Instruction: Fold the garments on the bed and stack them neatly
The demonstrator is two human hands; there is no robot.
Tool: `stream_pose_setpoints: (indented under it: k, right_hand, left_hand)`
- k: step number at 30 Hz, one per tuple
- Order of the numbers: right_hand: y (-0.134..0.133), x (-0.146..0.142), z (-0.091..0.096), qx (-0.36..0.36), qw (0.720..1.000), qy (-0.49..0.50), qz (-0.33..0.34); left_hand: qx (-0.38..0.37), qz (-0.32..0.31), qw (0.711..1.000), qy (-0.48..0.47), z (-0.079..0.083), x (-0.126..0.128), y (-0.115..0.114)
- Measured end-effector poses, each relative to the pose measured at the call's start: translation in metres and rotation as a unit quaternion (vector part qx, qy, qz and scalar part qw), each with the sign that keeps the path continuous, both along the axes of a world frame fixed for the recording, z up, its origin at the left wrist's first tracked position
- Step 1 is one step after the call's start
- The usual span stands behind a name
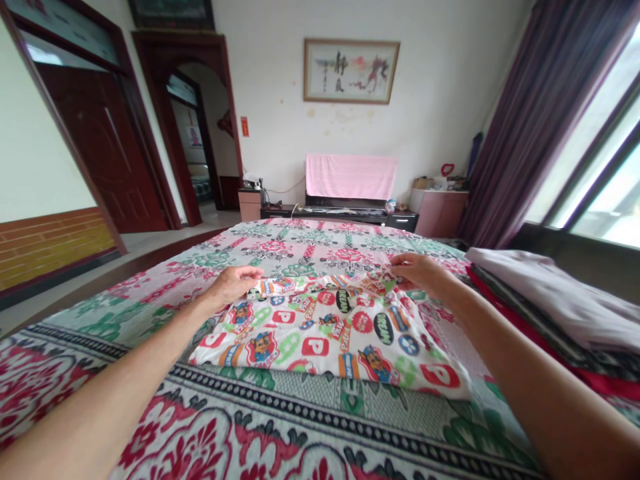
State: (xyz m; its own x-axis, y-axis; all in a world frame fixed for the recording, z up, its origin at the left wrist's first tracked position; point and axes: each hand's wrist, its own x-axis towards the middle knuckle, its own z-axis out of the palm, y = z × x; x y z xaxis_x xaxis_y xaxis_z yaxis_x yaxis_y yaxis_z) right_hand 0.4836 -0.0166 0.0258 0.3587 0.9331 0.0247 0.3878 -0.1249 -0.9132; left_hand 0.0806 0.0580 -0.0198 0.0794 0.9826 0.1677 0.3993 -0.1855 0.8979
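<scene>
A white cloth item [323, 323] printed with cartoon dogs, green marks and red badges lies on the bed in front of me. It is spread fairly flat in a rough oblong, with its far edge bunched a little; whether it is a garment cannot be made out. My left hand [233, 283] pinches its far left corner between thumb and fingers. At the far right corner, my right hand [419, 272] grips the same edge, fingertips partly hidden. Beneath it is a patterned bedspread [240, 417] in red, green and white.
To the right is a stack of folded clothes [545, 287], a pale one on top. Past the bed's far edge stands a low black cabinet [405, 221], with a pink cloth [351, 175] draped above it. Dark curtains [525, 113] hang beside the window at right.
</scene>
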Motion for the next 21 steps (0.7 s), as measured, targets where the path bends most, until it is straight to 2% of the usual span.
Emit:
stream_pose_setpoints:
  k: [5,7,10,12,14,15,17,19,21]
  right_hand:
    - [-0.006,-0.003,0.013,-0.003,0.989,0.137,0.049]
    - [-0.009,0.000,0.015,-0.028,0.988,0.135,0.065]
    - [-0.014,0.010,0.012,-0.121,0.987,-0.023,0.101]
    - [-0.016,0.018,0.010,-0.197,0.958,-0.168,0.122]
    - [-0.018,0.023,0.012,-0.234,0.923,-0.277,0.133]
    - [-0.020,0.023,0.015,-0.224,0.910,-0.321,0.134]
    - [-0.023,0.018,0.021,-0.157,0.889,-0.402,0.152]
    - [-0.027,0.007,0.025,-0.089,0.860,-0.451,0.221]
    - [-0.031,-0.006,0.023,-0.064,0.826,-0.470,0.305]
  left_hand:
    - [-0.060,0.018,0.988,-0.141,0.007,0.003,-0.004]
    - [-0.089,0.028,0.984,-0.150,0.008,0.002,-0.005]
    - [-0.103,0.048,0.989,-0.094,0.006,0.000,-0.004]
    - [-0.093,0.058,0.993,-0.044,0.004,-0.002,-0.002]
    - [-0.076,0.061,0.995,-0.008,0.001,-0.003,-0.001]
    - [-0.068,0.060,0.996,0.003,0.000,-0.003,0.000]
    - [-0.056,0.056,0.997,0.015,-0.002,-0.003,0.001]
    - [-0.053,0.053,0.997,0.018,-0.002,-0.003,0.001]
    - [-0.056,0.053,0.997,0.018,-0.001,-0.003,0.000]
